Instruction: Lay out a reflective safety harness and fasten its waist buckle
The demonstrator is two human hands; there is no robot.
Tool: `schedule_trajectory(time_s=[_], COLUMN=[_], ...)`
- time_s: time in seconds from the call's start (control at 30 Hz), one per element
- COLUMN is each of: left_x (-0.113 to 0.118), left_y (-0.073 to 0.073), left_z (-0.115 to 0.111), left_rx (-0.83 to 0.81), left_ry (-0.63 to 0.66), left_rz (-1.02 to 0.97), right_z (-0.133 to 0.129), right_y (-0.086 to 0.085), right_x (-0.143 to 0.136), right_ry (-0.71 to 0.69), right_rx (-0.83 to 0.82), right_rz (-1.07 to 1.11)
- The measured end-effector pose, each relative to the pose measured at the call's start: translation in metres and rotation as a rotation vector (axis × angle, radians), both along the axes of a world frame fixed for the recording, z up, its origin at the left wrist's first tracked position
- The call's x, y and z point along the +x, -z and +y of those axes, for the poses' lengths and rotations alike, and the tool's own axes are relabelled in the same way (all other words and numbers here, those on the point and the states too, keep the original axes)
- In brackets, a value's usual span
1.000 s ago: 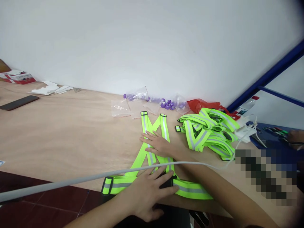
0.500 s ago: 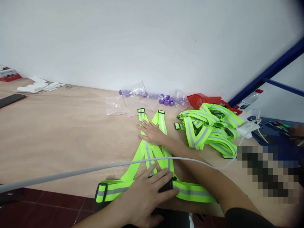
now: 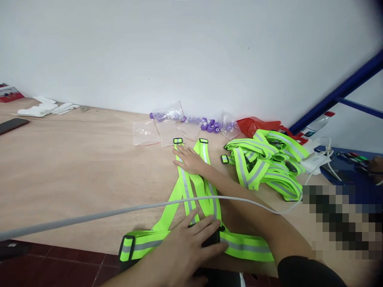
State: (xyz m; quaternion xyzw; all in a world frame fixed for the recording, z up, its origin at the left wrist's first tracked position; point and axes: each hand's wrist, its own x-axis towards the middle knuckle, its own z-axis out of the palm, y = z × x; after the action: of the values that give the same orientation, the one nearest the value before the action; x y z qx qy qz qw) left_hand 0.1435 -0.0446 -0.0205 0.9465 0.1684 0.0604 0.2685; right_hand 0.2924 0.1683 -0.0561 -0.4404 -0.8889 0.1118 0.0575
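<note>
Fingers of the left hand (image 3: pixel 191 243) spread flat, pressing down on the near part of a neon-yellow reflective harness (image 3: pixel 191 195) where its straps meet a black buckle (image 3: pixel 213 238) at the waist band. Fingers of the right hand (image 3: pixel 190 159) also spread, palm down, resting farther out on the two upper straps near their far ends. Nothing pinched or gripped by either hand.

Harness laid flat on a light wooden table (image 3: pixel 74 171), close to the near edge and a little right of centre. Bright yellow-green webbing with a grey reflective stripe down the middle of each strap; two long straps crossing in an X, black tabs at the far tips, a horizontal band along the near edge ending in a black-edged tab at the left.

White cable (image 3: pixel 89 217) stretched across the view, over the straps and the right forearm.

To the right, a tangled pile of similar harnesses (image 3: pixel 266 163). Beyond the straps, by the white wall, clear plastic bags (image 3: pixel 155 133) and small purple caps (image 3: pixel 209 126). Dark phone (image 3: pixel 12 125) at the far left.
</note>
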Motion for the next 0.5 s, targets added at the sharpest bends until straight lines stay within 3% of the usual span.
schedule_trajectory(time_s=[0.5], left_x=[-0.002], left_y=[-0.005], left_z=[0.003], left_rx=[-0.026], left_ry=[0.013], left_rz=[-0.001], right_z=[0.012], right_y=[0.002], right_x=[-0.003], right_ry=[0.015], right_rx=[-0.013], right_rz=[0.023])
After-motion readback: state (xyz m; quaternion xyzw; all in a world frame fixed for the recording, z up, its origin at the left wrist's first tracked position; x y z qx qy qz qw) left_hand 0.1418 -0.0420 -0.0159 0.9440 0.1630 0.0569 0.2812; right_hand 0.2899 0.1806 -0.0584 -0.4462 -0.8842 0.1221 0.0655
